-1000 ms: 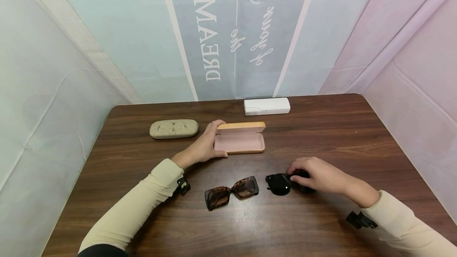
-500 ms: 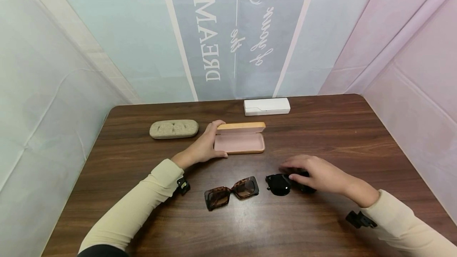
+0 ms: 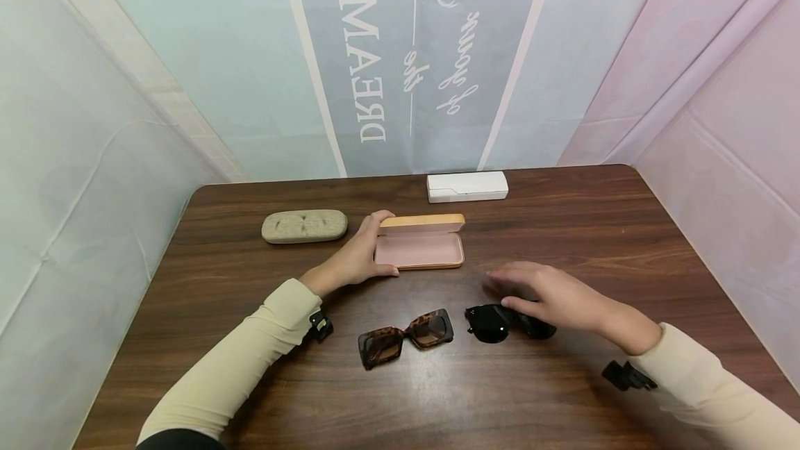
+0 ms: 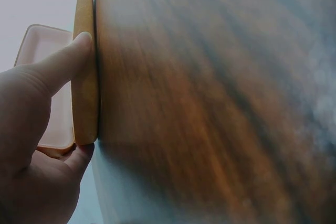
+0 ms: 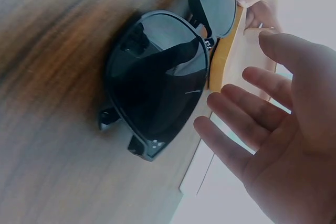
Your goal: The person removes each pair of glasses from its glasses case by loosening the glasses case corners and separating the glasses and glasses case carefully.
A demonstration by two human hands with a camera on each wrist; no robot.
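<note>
My left hand [image 3: 357, 253] grips the left end of a tan glasses case [image 3: 420, 250], whose lid stands raised over a pink lining. In the left wrist view the thumb presses the front wall of the case [image 4: 85, 93], with a finger at its end. Black sunglasses [image 3: 487, 323] lie folded on the table to the right. Just above them is my right hand [image 3: 550, 295], fingers spread and holding nothing; it partly covers the bridge from the head view. The right wrist view shows the dark lenses [image 5: 157, 82] apart from the fingertips. Tortoiseshell sunglasses [image 3: 406, 337] lie between the two hands.
A beige fabric glasses case [image 3: 304, 226] lies closed left of the left hand. Toward the back edge of the wooden table [image 3: 625, 242] is a white closed case [image 3: 467, 187]. Fabric curtains [image 3: 412, 54] hang behind and on both sides.
My right hand has loosened from the black sunglasses, straightened its fingers and shifted slightly up and away. The sunglasses stay on the table. The left hand and tan case look the same.
</note>
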